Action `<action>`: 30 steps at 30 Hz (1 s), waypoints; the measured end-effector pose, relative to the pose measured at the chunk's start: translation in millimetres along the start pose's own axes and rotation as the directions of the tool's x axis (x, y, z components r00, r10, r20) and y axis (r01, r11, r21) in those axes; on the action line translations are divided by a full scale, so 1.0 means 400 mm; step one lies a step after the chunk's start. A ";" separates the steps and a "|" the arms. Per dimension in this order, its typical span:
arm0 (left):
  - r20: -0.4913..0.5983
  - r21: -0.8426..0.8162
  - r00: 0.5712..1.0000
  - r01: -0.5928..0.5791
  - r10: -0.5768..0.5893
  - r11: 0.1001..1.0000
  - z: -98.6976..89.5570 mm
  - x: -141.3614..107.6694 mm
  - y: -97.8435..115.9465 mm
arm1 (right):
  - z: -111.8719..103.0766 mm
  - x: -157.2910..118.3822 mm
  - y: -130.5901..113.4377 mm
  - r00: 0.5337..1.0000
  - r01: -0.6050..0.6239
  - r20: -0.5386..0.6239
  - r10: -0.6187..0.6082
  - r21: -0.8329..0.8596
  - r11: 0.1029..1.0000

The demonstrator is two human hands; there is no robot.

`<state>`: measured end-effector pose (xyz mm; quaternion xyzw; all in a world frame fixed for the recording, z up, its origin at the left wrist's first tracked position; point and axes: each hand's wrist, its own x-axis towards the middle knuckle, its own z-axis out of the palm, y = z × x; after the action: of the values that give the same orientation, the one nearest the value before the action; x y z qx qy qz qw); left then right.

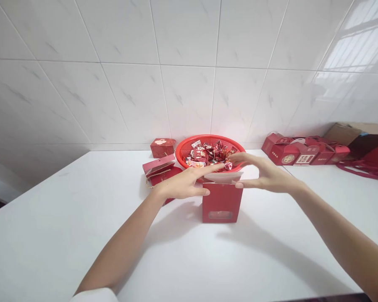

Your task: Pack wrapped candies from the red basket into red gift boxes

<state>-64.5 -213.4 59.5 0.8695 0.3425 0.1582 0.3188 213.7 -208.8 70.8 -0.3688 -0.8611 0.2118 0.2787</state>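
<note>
A red paper gift box [222, 199] stands upright on the white table, its top flaps raised and a small clear window low on the front. At its upper left edge is my left hand [189, 181], fingers stretched out and thumb apart. My right hand [264, 174] is at the upper right edge, thumb by the rim and fingers curved with a gap between them. Neither hand holds anything that I can see. Just behind the box, a red plastic basket [180, 147] contains several wrapped candies [208, 153], partly hidden by my fingers.
Left of the basket lie an opened red box [159, 165] with a cord and a smaller red box [163, 147]. Several red boxes [302, 151] line the wall at right, near a cardboard carton [349, 132] and dark red ribbons [363, 170]. A tiled wall [189, 96] closes off the back.
</note>
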 end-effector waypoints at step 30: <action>-0.070 -0.041 0.997 0.014 -0.017 0.999 0.027 0.033 -0.012 | 0.238 -0.077 0.066 0.936 -0.051 -0.310 0.165 0.346 0.937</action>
<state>-52.2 -206.2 49.1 0.8541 0.3569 0.1932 0.3253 184.5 -230.1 -25.9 -0.3943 -0.7313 0.3035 0.4665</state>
